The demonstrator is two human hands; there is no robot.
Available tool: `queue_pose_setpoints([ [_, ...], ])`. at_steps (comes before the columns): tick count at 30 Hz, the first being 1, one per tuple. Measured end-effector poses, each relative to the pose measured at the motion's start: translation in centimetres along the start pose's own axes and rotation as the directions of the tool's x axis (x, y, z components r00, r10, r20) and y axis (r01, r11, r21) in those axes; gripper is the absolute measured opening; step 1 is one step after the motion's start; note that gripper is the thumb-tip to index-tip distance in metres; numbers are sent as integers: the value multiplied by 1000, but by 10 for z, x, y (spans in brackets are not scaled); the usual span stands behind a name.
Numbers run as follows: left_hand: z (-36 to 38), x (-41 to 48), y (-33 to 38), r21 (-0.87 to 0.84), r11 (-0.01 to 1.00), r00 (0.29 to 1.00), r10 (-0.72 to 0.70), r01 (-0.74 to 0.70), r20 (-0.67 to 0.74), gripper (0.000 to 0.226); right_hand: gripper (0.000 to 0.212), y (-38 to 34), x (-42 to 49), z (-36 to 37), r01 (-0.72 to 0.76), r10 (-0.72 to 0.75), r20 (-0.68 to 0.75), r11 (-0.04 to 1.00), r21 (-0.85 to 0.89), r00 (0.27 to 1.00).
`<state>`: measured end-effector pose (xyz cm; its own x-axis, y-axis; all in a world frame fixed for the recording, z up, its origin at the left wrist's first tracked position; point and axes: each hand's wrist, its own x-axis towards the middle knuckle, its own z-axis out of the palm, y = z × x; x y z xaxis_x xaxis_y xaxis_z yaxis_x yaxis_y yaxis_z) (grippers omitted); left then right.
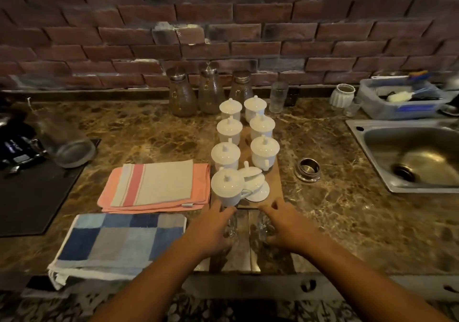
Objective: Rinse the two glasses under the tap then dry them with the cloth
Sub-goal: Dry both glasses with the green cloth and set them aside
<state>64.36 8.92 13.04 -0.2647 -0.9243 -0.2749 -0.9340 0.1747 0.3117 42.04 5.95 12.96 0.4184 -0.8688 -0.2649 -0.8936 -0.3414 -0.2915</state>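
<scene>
Two clear glasses stand side by side near the counter's front edge, just before a wooden board. My left hand [211,229] curls round the left glass [231,228], with fingers behind it and thumb in front. In the same way my right hand [285,227] wraps round the right glass [263,224]. Both glasses are blurred and partly hidden by my fingers. A folded pink and beige cloth [159,185] lies left of the board, and a blue checked cloth [119,242] lies in front of it. The steel sink [367,145] is at the right; no tap shows.
Several white lidded cups [264,151] stand on the wooden board [274,185] right behind my hands. Three brown bottles [181,95] and a tall glass [278,96] line the brick wall. A metal ring [308,170] lies before the sink, a plastic tub [397,108] behind it. A black hob [32,197] is on the left.
</scene>
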Motion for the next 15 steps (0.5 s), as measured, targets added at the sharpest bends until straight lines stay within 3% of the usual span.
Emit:
queue_pose_setpoints([
  [15,18,27,-11,59,997,999,53,-53,7,75,74,-9,13,5,-86,92,75,993,-86,993],
])
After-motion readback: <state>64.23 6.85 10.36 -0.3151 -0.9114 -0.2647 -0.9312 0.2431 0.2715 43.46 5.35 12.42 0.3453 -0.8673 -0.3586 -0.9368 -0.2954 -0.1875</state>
